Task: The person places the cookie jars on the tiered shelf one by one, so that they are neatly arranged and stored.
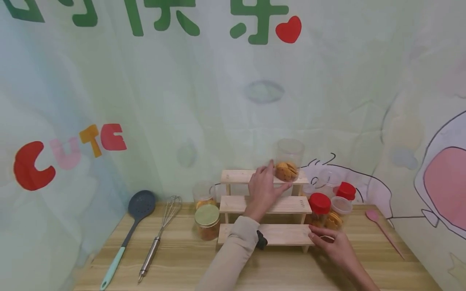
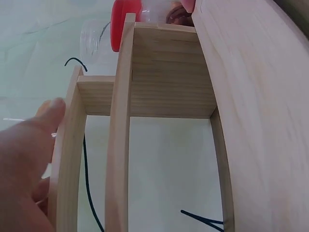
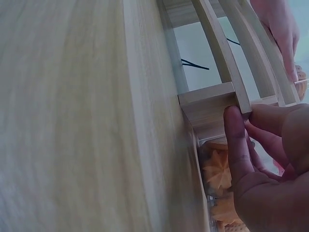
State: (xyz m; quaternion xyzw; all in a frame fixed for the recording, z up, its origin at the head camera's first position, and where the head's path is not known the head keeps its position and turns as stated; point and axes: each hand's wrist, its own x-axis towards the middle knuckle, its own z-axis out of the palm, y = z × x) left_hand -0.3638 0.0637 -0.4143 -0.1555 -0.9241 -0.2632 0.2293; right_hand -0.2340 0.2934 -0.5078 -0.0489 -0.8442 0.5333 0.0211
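Observation:
A three-tier wooden stand (image 1: pixel 269 205) stands on the table. A clear jar of cookies (image 1: pixel 286 171) sits upright on the right part of its top tier. My left hand (image 1: pixel 263 190) holds this jar low on its left side, thumb across the front and fingers at the left; the far fingertips are partly hidden. In the left wrist view, my left hand (image 2: pixel 24 169) lies beside the top tier's edge. My right hand (image 1: pixel 336 244) pinches the right end of the bottom tier between thumb and finger, as the right wrist view shows at the board's corner (image 3: pixel 244 108).
Right of the stand are red-lidded jars (image 1: pixel 320 204) and a clear-lidded cookie jar (image 1: pixel 341 206), with a pink spoon (image 1: pixel 384 232) farther right. Left are a gold-lidded jar (image 1: pixel 207 221), another clear jar (image 1: pixel 204 194), a whisk (image 1: pixel 160 238) and a slotted ladle (image 1: pixel 141 205). A printed curtain (image 1: pixel 204 101) hangs behind.

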